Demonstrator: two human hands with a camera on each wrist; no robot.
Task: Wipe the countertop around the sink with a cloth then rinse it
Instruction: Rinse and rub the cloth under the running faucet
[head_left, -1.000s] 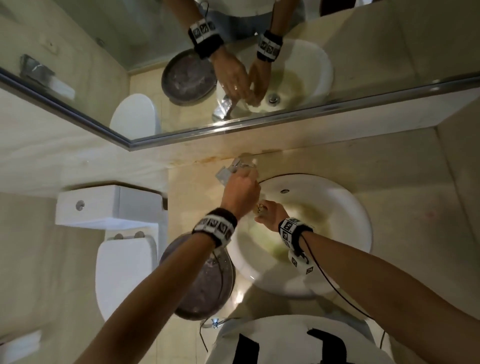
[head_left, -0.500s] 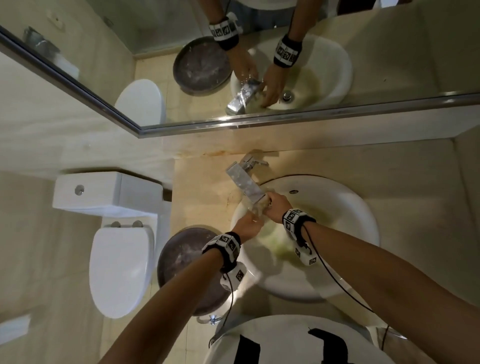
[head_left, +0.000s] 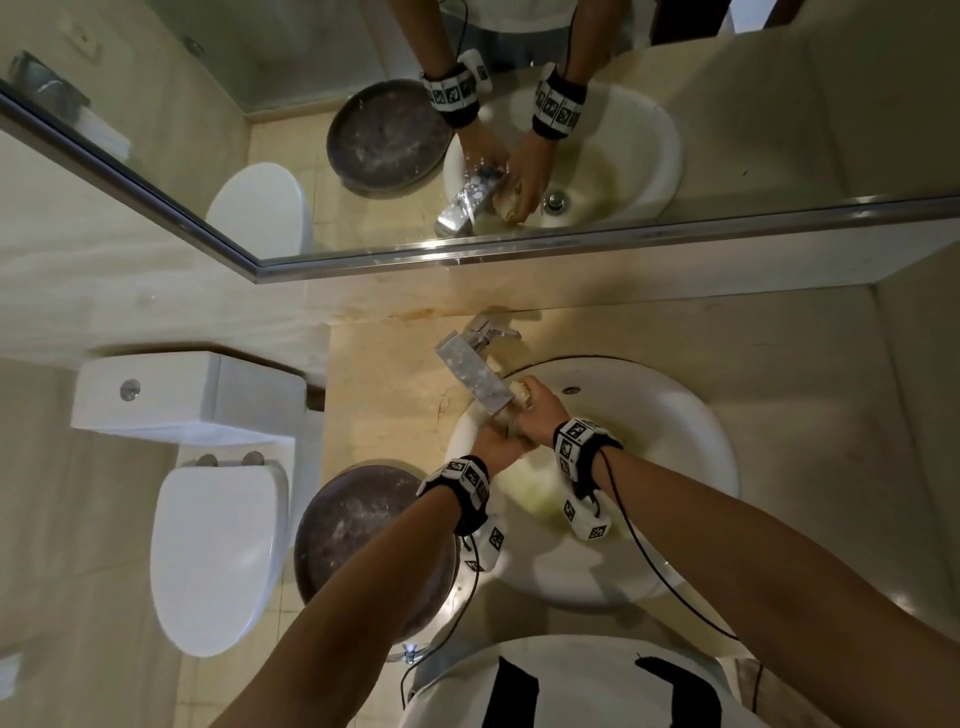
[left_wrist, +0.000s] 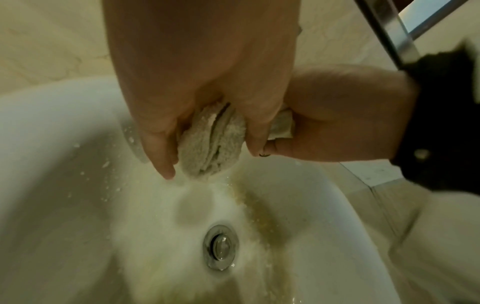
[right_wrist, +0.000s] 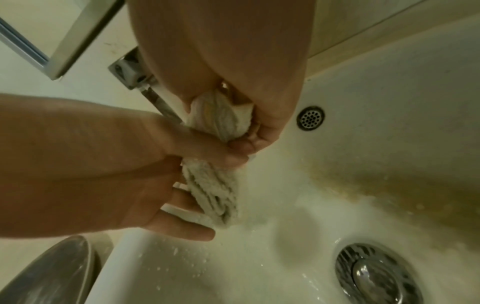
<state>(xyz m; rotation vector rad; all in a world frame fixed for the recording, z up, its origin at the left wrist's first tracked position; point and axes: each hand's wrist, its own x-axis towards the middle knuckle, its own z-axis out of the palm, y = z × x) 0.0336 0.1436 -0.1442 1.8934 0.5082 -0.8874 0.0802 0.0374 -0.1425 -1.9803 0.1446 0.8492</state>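
Note:
A wet off-white cloth (left_wrist: 211, 144) is bunched into a twisted roll between both hands, under the chrome faucet (head_left: 478, 382) and above the white sink (head_left: 675, 415). My left hand (head_left: 500, 446) holds its lower end (right_wrist: 215, 197), thumb across the top and fingers beneath. My right hand (head_left: 537, 410) grips the upper end (right_wrist: 221, 115) in a closed fist, close to the spout. Water droplets speckle the basin wall around the drain (left_wrist: 221, 246). A yellow-brown stain runs down the bowl (right_wrist: 389, 185). The beige countertop (head_left: 753, 338) surrounds the sink.
A mirror (head_left: 753, 130) stands behind the counter and reflects both hands. A white toilet (head_left: 218, 551) is at the left. A dark round bin (head_left: 358, 530) sits between toilet and counter. The overflow hole (right_wrist: 310, 117) is just right of my right hand.
My left hand has left the faucet handle, come down under the spout and taken hold of the cloth beside my right hand. The cloth is now squeezed between both hands.

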